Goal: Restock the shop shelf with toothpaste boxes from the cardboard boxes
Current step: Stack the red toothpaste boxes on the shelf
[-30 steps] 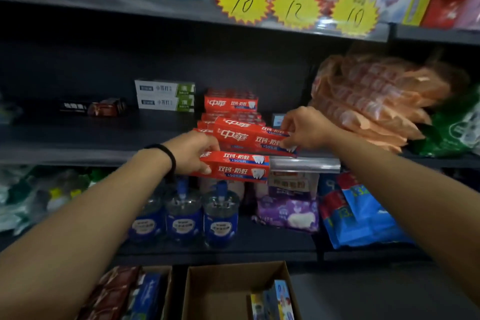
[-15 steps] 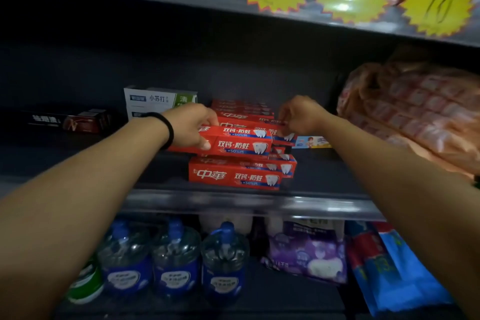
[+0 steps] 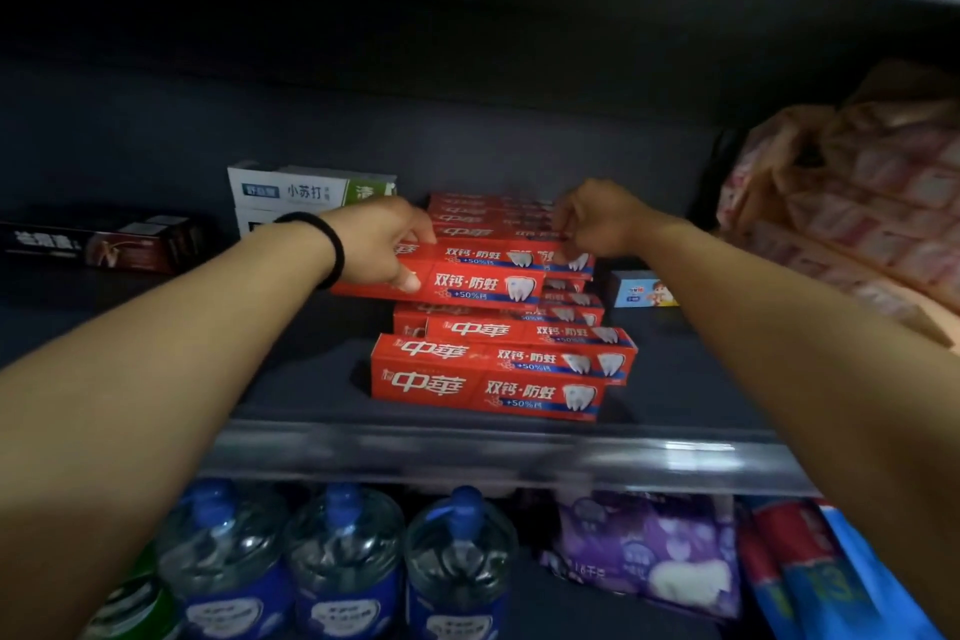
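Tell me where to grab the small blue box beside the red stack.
Pinch the small blue box across its short ends, coming from the front. It lies flat on the shelf, front face exposed, with the red stack close on its left.

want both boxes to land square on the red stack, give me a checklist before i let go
1. Left hand grips its red box: ok, thumb under, fingers over the left end.
2. Right hand holds the second box behind: ok, fingers curled on its right end.
3. Left box lined up with the stack: not ok, it juts out to the left of the boxes below.
4. Left box resting down: cannot tell, its underside is hidden.
5. Front box clear of the shelf edge: ok, it sits behind the rail.
6. Room beside: ok, blue box and white boxes stand apart.
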`<act>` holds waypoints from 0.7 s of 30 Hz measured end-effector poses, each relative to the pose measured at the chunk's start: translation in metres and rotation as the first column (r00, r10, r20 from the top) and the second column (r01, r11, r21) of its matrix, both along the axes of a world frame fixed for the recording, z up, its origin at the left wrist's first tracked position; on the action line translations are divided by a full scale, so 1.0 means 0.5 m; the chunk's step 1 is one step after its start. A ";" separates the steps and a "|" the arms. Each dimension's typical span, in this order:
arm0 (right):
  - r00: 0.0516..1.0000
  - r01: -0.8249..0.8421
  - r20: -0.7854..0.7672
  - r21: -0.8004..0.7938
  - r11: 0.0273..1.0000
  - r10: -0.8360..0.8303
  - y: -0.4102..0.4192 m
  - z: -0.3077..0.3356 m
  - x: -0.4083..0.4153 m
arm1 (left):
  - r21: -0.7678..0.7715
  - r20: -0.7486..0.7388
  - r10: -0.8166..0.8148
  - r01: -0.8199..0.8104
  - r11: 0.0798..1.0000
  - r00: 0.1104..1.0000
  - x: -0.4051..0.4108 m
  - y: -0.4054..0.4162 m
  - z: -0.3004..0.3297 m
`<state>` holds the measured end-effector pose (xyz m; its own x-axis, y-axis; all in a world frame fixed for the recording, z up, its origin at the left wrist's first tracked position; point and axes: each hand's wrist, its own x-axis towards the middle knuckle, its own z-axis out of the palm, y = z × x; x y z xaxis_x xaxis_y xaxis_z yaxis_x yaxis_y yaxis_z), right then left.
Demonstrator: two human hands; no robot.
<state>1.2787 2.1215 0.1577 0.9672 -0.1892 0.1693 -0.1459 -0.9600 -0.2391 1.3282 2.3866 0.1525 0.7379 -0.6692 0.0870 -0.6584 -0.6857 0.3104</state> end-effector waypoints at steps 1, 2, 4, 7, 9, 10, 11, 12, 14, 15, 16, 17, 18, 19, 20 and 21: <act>1.000 0.001 0.003 -0.004 1.000 -0.001 -0.006 -0.004 0.005 | 0.001 -0.001 -0.003 0.003 1.000 1.000 0.004 -0.001 -0.001; 1.000 0.002 0.011 -0.017 1.000 -0.002 -0.012 -0.008 0.009 | 0.002 -0.003 -0.003 0.003 1.000 1.000 0.008 -0.003 -0.002; 0.999 -0.001 0.034 -0.023 1.000 0.001 -0.019 -0.014 0.017 | 0.004 -0.004 0.002 -0.002 1.000 1.000 0.013 -0.006 -0.003; 0.998 -0.012 0.059 -0.034 0.999 0.014 -0.023 -0.023 0.029 | 0.010 -0.007 0.015 -0.015 1.000 1.000 0.016 -0.009 -0.004; 0.998 -0.021 0.059 -0.057 0.998 0.024 -0.022 -0.033 0.037 | 0.010 -0.007 0.019 -0.019 1.000 1.000 0.018 -0.010 -0.005; 0.998 -0.020 0.061 -0.063 0.998 0.023 -0.023 -0.037 0.042 | 0.009 -0.009 0.019 -0.019 1.000 1.000 0.020 -0.011 -0.007; 0.997 -0.017 0.068 -0.069 0.997 0.021 -0.023 -0.039 0.045 | 0.010 -0.008 0.019 -0.019 1.000 1.000 0.020 -0.012 -0.008; 0.997 -0.012 0.072 -0.078 0.997 0.017 -0.023 -0.041 0.047 | 0.014 -0.007 0.021 -0.021 1.000 1.000 0.021 -0.014 -0.010; 0.997 -0.014 0.075 -0.106 0.994 0.022 -0.026 -0.040 0.050 | 0.017 -0.006 0.021 -0.021 1.000 1.000 0.024 -0.017 -0.012; 0.997 -0.019 0.076 -0.124 0.992 0.028 -0.027 -0.040 0.051 | 0.015 -0.006 0.021 -0.021 1.000 1.000 0.025 -0.019 -0.012; 0.996 -0.023 0.079 -0.143 0.989 0.035 -0.028 -0.040 0.051 | 0.013 -0.009 0.022 -0.022 1.000 1.000 0.026 -0.020 -0.012; 0.996 -0.026 0.081 -0.161 0.987 0.040 -0.029 -0.042 0.051 | 0.011 -0.011 0.023 -0.023 1.000 1.000 0.026 -0.022 -0.012; 0.996 -0.030 0.080 -0.175 0.984 0.045 -0.030 -0.044 0.050 | 0.008 -0.016 0.025 -0.025 1.000 1.000 0.026 -0.023 -0.012; 0.996 -0.037 0.079 -0.181 0.983 0.052 -0.028 -0.045 0.049 | 0.007 -0.019 0.027 -0.026 1.000 0.999 0.025 -0.023 -0.011; 0.995 -0.047 0.077 -0.178 0.983 0.061 -0.027 -0.044 0.046 | 0.008 -0.020 0.028 -0.028 1.000 0.999 0.024 -0.024 -0.010; 0.994 -0.060 0.077 -0.170 0.984 0.075 -0.026 -0.039 0.041 | 0.009 -0.018 0.030 -0.030 1.000 0.999 0.023 -0.024 -0.009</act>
<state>1.2993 2.1083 0.1381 0.9580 -0.0862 0.2734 -0.0658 -0.9944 -0.0831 1.3395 2.3746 0.1481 0.7590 -0.6476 0.0676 -0.6320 -0.7078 0.3156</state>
